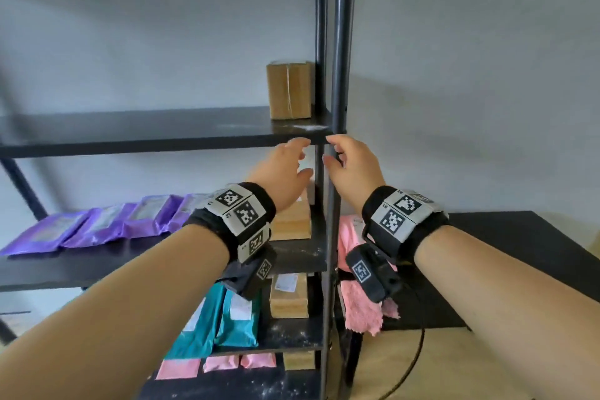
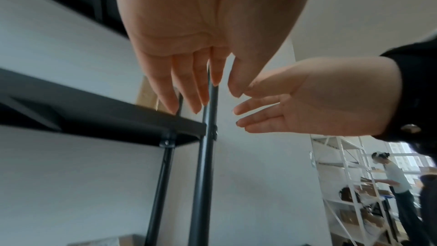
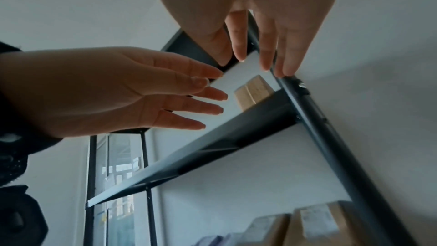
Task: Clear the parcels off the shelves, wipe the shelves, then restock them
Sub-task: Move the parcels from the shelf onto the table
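A brown cardboard box (image 1: 289, 89) stands upright at the right end of the upper black shelf (image 1: 146, 131), beside the corner post. My left hand (image 1: 293, 157) and right hand (image 1: 334, 151) are raised side by side just below that shelf's front edge, a little short of the box. Both are empty, with fingers extended and slightly spread. In the left wrist view the left hand (image 2: 203, 98) points at the shelf corner, with the box (image 2: 147, 93) behind it. The right wrist view shows the right hand (image 3: 264, 59) along the post and the box (image 3: 254, 92) beyond.
Purple mailers (image 1: 97, 226) and cardboard boxes (image 1: 292, 221) lie on the middle shelf. Teal mailers (image 1: 220, 318) and a box (image 1: 289, 297) sit lower, pink mailers (image 1: 224, 364) at the bottom. A pink cloth (image 1: 360, 305) lies on the black table (image 1: 506, 253) to the right. A black post (image 1: 341, 58) rises between my hands.
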### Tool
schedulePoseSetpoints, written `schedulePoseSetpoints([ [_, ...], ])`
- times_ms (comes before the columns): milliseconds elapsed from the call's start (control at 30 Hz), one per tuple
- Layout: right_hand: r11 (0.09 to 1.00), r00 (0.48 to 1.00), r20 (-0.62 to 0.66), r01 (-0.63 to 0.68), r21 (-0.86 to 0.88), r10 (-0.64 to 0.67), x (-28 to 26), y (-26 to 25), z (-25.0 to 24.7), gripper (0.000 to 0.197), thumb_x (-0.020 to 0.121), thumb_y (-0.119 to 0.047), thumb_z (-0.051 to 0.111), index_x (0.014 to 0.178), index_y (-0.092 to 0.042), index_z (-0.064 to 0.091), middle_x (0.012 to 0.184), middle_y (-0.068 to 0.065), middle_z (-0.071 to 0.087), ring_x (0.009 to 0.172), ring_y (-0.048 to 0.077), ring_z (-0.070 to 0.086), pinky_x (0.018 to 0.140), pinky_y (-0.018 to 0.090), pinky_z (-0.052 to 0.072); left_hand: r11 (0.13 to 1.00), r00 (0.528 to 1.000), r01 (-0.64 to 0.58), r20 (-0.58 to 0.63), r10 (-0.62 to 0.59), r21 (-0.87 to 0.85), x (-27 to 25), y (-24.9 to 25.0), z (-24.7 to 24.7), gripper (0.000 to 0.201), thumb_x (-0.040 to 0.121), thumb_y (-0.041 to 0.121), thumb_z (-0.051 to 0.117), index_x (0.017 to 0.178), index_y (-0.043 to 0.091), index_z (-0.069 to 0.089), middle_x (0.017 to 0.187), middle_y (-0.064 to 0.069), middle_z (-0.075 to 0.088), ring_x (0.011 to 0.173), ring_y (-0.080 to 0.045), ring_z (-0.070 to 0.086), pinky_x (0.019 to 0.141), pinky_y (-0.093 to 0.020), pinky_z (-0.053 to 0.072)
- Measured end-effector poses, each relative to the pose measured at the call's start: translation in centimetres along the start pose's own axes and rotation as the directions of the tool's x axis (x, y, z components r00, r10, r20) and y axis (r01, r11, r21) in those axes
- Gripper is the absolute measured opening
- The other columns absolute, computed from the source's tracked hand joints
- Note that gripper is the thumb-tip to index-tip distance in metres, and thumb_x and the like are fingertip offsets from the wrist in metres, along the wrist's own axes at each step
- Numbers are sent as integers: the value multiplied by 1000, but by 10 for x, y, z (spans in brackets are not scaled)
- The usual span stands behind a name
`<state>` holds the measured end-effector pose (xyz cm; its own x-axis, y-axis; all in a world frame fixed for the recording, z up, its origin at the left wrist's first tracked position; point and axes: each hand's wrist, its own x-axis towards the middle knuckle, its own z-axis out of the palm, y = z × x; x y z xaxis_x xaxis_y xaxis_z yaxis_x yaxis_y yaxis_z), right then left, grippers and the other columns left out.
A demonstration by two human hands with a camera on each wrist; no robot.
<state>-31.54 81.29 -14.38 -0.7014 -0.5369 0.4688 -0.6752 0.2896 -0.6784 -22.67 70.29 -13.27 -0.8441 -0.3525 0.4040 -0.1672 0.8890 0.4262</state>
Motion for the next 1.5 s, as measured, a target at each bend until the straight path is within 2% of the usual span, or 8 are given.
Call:
schedulePoseSetpoints([
  [400, 994, 991, -83, 108, 28, -106, 116, -72, 1, 39, 97, -21, 49, 135, -13, 45, 133, 7, 50, 117, 19, 52, 88, 20, 37, 994, 988, 103, -122, -99, 23, 87, -27, -87, 52, 93, 24, 53, 142, 17, 34, 133, -7, 52, 116, -22, 54, 98, -32, 43],
  [567, 1000, 998, -53, 15, -28, -16, 195, -67, 19, 44, 94, -20, 51, 137, -18, 41, 134, 12, 45, 115, 27, 52, 95, 31, 46, 987, 983, 148, -115, -141, 58, 153, -45, -92, 57, 92, 26, 55, 143, 16, 31, 135, -9, 50, 118, -22, 53, 96, -32, 44],
  [700, 986, 994, 40, -100, -131, 106, 246, -55, 32, 53, 91, -18, 51, 141, -21, 35, 139, 12, 36, 124, 32, 43, 104, 42, 41, 976, 981, 190, -45, -186, 102, 202, -58, -84, 67, 88, 29, 61, 144, 15, 29, 139, -10, 46, 120, -25, 51, 92, -33, 45],
  [833, 957, 978, 66, -178, -230, 198, 277, -43, 44, 50, 90, -18, 51, 138, -15, 38, 135, 16, 40, 117, 31, 48, 97, 34, 44, 969, 976, 209, 29, -215, 134, 236, -66, -75, 67, 86, 28, 64, 141, 10, 31, 138, -11, 45, 123, -26, 47, 92, -32, 41],
  [1033, 954, 963, 128, -207, -215, 238, 293, -34, 58, 39, 88, -17, 52, 126, -8, 51, 123, 13, 57, 111, 30, 56, 95, 35, 48, 971, 984, 121, 107, -146, 208, 256, -70, -66, 45, 88, 24, 61, 128, 10, 48, 128, -13, 55, 116, -27, 52, 91, -30, 39],
  [1133, 958, 965, 128, -198, -205, 227, 294, -33, 65, 40, 88, -18, 53, 127, -11, 52, 122, 13, 56, 109, 28, 57, 87, 26, 48, 971, 985, 123, 96, -145, 204, 257, -75, -63, 40, 86, 28, 63, 121, 11, 52, 119, -11, 59, 108, -26, 55, 87, -30, 41],
  [1333, 987, 979, 146, -127, -98, 141, 276, -46, 66, 44, 81, -26, 54, 124, -15, 52, 115, 14, 57, 96, 27, 59, 79, 32, 51, 984, 996, 86, -7, -86, 153, 234, -73, -83, 33, 87, 21, 61, 118, 12, 53, 112, -11, 61, 98, -25, 55, 78, -27, 39],
  [1500, 994, 999, 31, -26, 108, 23, 236, -71, 53, 42, 92, -27, 43, 134, -22, 47, 131, 8, 48, 94, 21, 57, 83, 27, 46, 998, 989, 59, -137, -57, 10, 189, -68, -101, 41, 85, 21, 63, 123, 13, 53, 110, -6, 62, 97, -20, 57, 75, -24, 39],
])
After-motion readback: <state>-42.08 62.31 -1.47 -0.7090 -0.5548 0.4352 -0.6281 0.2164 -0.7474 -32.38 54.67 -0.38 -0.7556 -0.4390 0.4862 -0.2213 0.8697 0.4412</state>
